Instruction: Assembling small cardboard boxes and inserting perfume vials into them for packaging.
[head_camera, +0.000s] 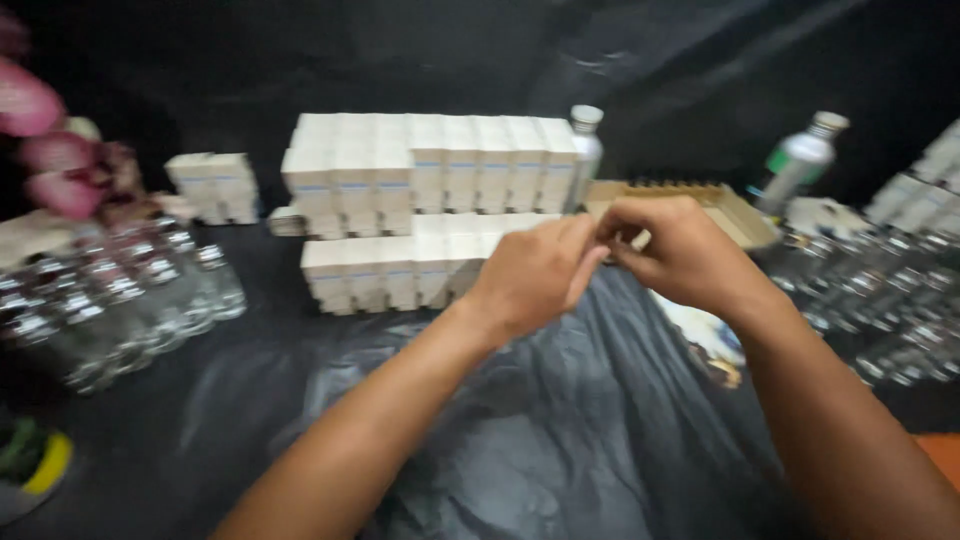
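Head view: your left hand (535, 275) and right hand (680, 250) met with fingers curled together; what they pinched, I couldn't tell. Stacked small white cardboard boxes (430, 205) sat at eleven o'clock, clear glass bottles (130, 295) at nine.

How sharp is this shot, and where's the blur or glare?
Head view: soft all over with motion blur; both hands smeared, glass bottles at the left streaked with glints, white boxes brightly lit, black sheet dim with faint sheen.
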